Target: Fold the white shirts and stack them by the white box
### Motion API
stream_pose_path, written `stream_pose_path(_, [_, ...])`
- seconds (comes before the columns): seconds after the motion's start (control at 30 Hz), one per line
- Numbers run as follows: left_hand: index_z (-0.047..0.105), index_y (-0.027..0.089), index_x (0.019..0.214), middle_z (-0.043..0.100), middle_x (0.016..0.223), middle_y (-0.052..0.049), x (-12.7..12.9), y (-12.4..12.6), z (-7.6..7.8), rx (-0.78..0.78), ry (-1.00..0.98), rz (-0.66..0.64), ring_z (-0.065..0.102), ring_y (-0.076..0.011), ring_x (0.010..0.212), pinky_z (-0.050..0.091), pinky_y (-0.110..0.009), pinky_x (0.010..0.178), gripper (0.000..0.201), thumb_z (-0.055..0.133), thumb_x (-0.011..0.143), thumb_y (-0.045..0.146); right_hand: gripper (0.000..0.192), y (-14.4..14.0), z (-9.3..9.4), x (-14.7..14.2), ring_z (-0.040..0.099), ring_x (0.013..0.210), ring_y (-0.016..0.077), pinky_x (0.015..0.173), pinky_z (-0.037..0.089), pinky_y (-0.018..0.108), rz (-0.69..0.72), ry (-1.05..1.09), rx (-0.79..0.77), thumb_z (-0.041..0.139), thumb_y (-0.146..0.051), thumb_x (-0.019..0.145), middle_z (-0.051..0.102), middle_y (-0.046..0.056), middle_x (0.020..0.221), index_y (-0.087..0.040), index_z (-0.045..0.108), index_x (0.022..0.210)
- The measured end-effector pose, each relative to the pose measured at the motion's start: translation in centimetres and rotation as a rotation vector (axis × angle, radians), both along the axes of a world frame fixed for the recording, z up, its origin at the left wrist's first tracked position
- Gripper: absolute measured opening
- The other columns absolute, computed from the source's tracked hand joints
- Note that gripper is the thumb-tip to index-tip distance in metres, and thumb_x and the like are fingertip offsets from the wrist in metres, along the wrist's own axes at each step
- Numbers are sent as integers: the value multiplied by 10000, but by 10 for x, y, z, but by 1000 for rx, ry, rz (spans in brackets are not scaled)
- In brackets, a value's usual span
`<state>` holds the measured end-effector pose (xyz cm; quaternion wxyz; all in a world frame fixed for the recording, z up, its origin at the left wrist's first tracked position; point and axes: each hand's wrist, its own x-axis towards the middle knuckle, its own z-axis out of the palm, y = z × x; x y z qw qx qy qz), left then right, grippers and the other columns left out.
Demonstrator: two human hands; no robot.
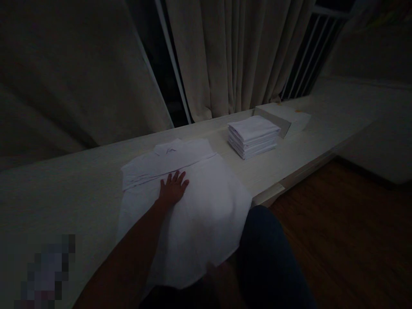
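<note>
Bare counter (64, 189) lies open left of the spread white cloth (199, 214). To its right, a stack of folded cloths (253, 136) and a box (283, 116) obstruct; curtains (238, 56) close the far edge.

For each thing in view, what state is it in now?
Left hand: open, flat on the cloth.
Cloth: spread out, far edge folded over, near edge hanging off the counter.
Stack: folded cloths, neatly piled.
Box: open, behind the stack.
Curtains: drawn, with a gap at left.
Right hand: not seen.
</note>
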<state>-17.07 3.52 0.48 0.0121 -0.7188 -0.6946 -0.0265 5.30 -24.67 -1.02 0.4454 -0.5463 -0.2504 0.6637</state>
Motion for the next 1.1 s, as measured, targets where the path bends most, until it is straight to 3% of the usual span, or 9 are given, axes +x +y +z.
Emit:
stream_pose_path(0.17, [179, 344, 1544, 133, 1637, -17, -1, 0, -1, -3, 13, 0, 129, -366, 1478, 149, -655, 1124, 670, 131, 935, 619, 526, -5, -9, -5, 635, 705, 275, 686, 495, 390, -28, 7, 12, 742, -678, 618, 673, 95, 678, -169, 699, 742])
stream_pose_path(0.3, [166, 343, 1547, 140, 1635, -22, -5, -1, -1, 1, 36, -5, 139, -359, 1478, 167, -650, 1122, 674, 147, 932, 619, 473, 0, -13, -2, 662, 768, 289, 706, 514, 395, -38, 81, -91, 848, -550, 538, 707, 100, 755, -169, 691, 771])
stream_pose_path(0.47, [194, 340, 1542, 143, 1635, -19, -20, -6, 2, -8, 73, 20, 152, -342, 1480, 193, -631, 1122, 649, 168, 941, 585, 524, 37, -8, 31, 674, 990, 267, 794, 529, 383, -209, 439, -83, 803, -494, 617, 705, 110, 1104, -178, 655, 1007])
stream_pose_path(0.63, [173, 347, 1544, 129, 1638, -11, -43, -7, 1, -15, 125, 48, 150, -333, 1482, 218, -621, 1114, 628, 174, 950, 548, 375, 84, -13, 69, 676, 995, 233, 839, 529, 379, -393, 530, -173, 772, -374, 623, 728, 60, 1030, -207, 640, 932])
stream_pose_path(0.73, [186, 338, 1543, 141, 1637, -29, -50, -3, 0, -31, 123, 63, 165, -339, 1477, 247, -631, 1092, 627, 174, 952, 546, 414, 97, -23, 84, 688, 917, 223, 786, 536, 354, -474, 536, -177, 783, -335, 595, 731, 52, 994, -202, 638, 959])
stream_pose_path(0.8, [238, 308, 1535, 184, 1627, -64, -48, 0, 3, -33, 132, 53, 197, -345, 1467, 264, -645, 1075, 624, 187, 955, 533, 515, 99, -30, 90, 690, 851, 222, 723, 536, 337, -526, 427, -168, 816, -330, 549, 731, 41, 959, -201, 631, 1012])
stream_pose_path(0.93, [302, 225, 1517, 192, 1621, -106, -11, 6, 18, 6, 144, -4, 168, -317, 1479, 218, -617, 1118, 625, 194, 965, 498, 671, 95, -37, 95, 665, 716, 213, 600, 493, 299, -496, 174, -81, 854, -453, 527, 720, 32, 864, -176, 629, 1095])
stream_pose_path(1.03, [294, 234, 1522, 162, 1628, -101, 47, 12, 24, -18, 73, -152, 157, -328, 1482, 204, -611, 1130, 619, 214, 969, 500, 584, 90, -24, 98, 620, 653, 203, 563, 452, 289, -413, 79, -29, 796, -589, 584, 691, 41, 769, -142, 677, 942])
stream_pose_path(1.1, [286, 330, 1518, 155, 1634, -28, 90, 19, 22, -49, 46, -255, 146, -298, 1490, 203, -586, 1144, 593, 210, 967, 534, 493, 85, -6, 104, 597, 675, 198, 608, 449, 291, -398, -46, 37, 756, -614, 631, 663, 41, 728, -151, 682, 785])
